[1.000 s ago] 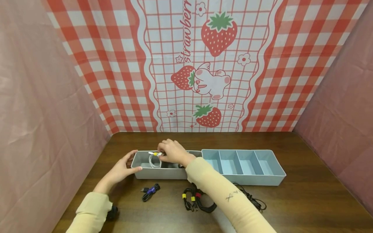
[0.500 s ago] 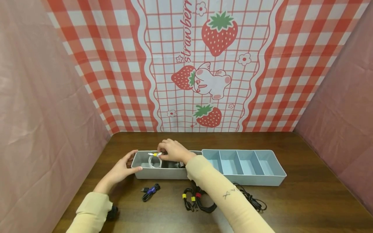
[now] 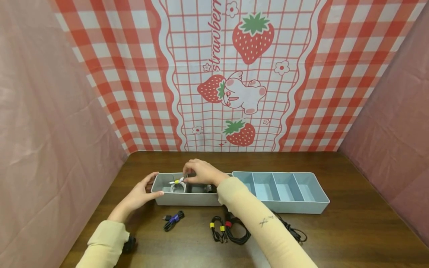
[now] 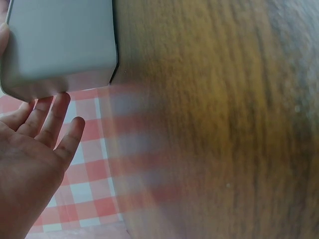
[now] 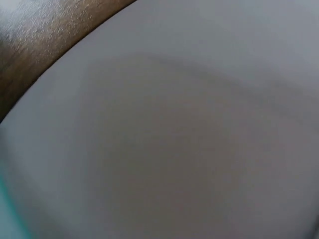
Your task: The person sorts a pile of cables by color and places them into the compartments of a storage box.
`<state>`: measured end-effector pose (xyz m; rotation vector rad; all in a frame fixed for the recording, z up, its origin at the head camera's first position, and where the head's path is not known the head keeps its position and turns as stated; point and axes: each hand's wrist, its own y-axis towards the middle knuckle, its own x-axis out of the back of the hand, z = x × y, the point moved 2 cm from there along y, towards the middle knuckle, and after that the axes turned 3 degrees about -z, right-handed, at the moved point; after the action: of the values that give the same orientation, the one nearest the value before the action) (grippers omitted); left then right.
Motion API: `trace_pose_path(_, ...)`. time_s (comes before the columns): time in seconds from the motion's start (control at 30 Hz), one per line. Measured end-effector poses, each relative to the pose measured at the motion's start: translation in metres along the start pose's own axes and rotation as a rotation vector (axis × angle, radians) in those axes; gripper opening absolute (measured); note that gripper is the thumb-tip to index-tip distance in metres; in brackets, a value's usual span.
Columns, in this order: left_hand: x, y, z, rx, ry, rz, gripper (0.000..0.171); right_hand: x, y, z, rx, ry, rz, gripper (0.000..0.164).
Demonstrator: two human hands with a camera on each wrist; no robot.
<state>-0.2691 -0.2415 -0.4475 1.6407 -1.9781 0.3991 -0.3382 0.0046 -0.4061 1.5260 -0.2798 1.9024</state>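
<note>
In the head view my right hand (image 3: 202, 173) reaches over the grey bin (image 3: 187, 200) and pinches one end of a white coiled charging cable (image 3: 177, 186) with a yellow tie. The coil hangs in the bin's left compartment, its plug ends near the rim. My left hand (image 3: 138, 195) holds the bin's left end, thumb at the front rim and fingers at the end wall. The left wrist view shows those fingertips (image 4: 62, 99) against the bin's end wall, the little finger apart from it. A blurred grey surface fills most of the right wrist view, hiding the right hand there.
A light-blue divided bin (image 3: 289, 206) adjoins the grey bin on the right. In front lie a black cable with a purple tie (image 3: 173, 220), black cables with yellow ties (image 3: 218, 230), one with a red tie (image 3: 238, 234), and another black cable (image 3: 296, 234). Something dark sits in the grey bin.
The white cable has sunk slightly and tilted in the left compartment. My right hand has shifted slightly to the right. The left hand has stayed on the bin.
</note>
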Motion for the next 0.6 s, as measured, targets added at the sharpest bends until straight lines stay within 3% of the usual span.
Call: trace_pose_path(0.6,0.001,0.0,0.0,0.002,0.01,0.008,0.078,0.027,-0.01,0.009,0.065,0.03,-0.004,0.02)
